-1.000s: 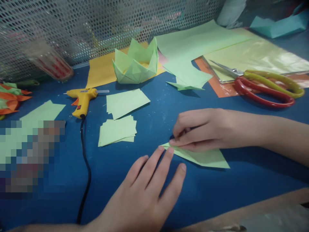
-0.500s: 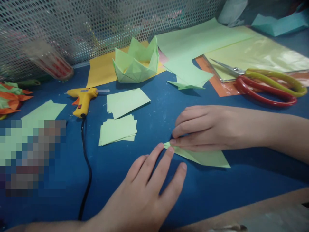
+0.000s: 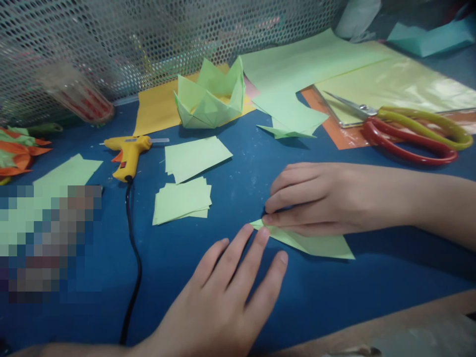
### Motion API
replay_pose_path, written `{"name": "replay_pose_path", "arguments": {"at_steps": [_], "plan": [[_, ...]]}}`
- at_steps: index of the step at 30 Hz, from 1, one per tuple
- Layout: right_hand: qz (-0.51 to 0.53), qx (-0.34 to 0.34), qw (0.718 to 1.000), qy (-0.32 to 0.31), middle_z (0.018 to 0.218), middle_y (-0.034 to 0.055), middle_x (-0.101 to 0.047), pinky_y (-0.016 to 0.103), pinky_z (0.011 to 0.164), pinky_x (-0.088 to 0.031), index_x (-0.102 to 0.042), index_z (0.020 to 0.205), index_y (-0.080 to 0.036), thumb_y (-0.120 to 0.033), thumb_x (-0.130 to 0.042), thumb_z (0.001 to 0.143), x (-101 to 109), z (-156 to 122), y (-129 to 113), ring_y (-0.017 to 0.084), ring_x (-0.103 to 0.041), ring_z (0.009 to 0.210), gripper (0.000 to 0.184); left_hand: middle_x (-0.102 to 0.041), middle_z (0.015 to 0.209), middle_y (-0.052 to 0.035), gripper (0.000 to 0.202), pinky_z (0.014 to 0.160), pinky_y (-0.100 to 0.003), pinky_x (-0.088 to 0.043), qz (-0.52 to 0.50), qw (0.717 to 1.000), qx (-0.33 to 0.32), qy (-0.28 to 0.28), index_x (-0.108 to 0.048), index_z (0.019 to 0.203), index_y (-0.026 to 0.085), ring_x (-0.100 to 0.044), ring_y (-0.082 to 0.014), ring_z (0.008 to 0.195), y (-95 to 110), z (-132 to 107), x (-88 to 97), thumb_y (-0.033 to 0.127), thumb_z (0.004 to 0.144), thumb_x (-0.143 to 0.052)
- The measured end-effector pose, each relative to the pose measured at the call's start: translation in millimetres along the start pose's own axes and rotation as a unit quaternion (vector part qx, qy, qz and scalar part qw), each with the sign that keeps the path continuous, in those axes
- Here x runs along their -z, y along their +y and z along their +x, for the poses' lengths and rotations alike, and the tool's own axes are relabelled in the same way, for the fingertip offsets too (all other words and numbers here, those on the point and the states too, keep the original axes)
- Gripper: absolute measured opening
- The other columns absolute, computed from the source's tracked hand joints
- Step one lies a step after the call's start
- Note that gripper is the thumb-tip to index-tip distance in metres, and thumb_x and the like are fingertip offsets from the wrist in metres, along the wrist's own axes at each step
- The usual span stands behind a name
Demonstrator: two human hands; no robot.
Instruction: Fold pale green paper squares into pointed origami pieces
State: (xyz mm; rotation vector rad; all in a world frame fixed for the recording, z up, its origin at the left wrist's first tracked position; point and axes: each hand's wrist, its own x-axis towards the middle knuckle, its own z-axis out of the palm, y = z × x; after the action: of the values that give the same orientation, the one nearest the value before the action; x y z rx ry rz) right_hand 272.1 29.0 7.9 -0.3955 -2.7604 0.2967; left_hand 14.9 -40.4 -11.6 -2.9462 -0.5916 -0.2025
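Note:
A folded piece of light green paper (image 3: 316,244) lies on the blue tabletop, its pointed tip toward the left. My right hand (image 3: 323,198) rests over its upper edge, fingers together and pressed down on the paper near the tip. From below, my left hand (image 3: 234,282) reaches in with fingers spread, two fingertips touching the paper's pointed end. The right thumb and part of the paper are hidden under the right hand. Two piles of small green paper pieces (image 3: 182,201) lie to the upper left of my hands.
A yellow glue gun (image 3: 128,151) with a black cord lies left. Behind stand a folded green paper crown shape (image 3: 211,106) and a perforated metal screen (image 3: 167,39). Scissors (image 3: 412,136) with red and yellow handles rest by plastic-wrapped paper (image 3: 405,84). A tilted jar (image 3: 80,94) is at back left.
My left fingertips have shifted very slightly, and a little more of the paper's pointed tip shows. My right hand stays pressed in the same place.

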Motion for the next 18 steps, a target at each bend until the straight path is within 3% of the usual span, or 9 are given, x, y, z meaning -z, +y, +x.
{"name": "replay_pose_path", "arguments": {"at_steps": [7, 18], "plan": [[0.004, -0.02, 1.0, -0.001, 0.096, 0.0094, -0.067, 0.035, 0.078, -0.047, -0.07, 0.095, -0.016, -0.022, -0.044, 0.098, 0.7, -0.7, -0.6, 0.018, -0.057, 0.09, 0.027, -0.039, 0.148, -0.0193, 0.067, 0.096, -0.043, -0.036, -0.023, 0.999, 0.007, -0.037, -0.035, 0.145, 0.014, -0.032, -0.0373, 0.135, -3.5, 2.0, 1.0, 0.049, 0.088, -0.045], [0.023, -0.053, 0.998, -0.004, 0.073, 0.0036, -0.062, 0.033, 0.075, -0.045, -0.065, 0.069, -0.017, -0.016, -0.047, 0.092, 13.2, -4.2, 0.4, 0.014, -0.051, 0.075, 0.029, -0.035, 0.15, -0.0212, 0.083, 0.098, -0.04, -0.035, -0.06, 0.996, 0.027, -0.059, -0.03, 0.148, 0.015, -0.029, -0.0343, 0.136, -4.9, 4.8, 5.3, 0.064, 0.084, -0.047]]}}
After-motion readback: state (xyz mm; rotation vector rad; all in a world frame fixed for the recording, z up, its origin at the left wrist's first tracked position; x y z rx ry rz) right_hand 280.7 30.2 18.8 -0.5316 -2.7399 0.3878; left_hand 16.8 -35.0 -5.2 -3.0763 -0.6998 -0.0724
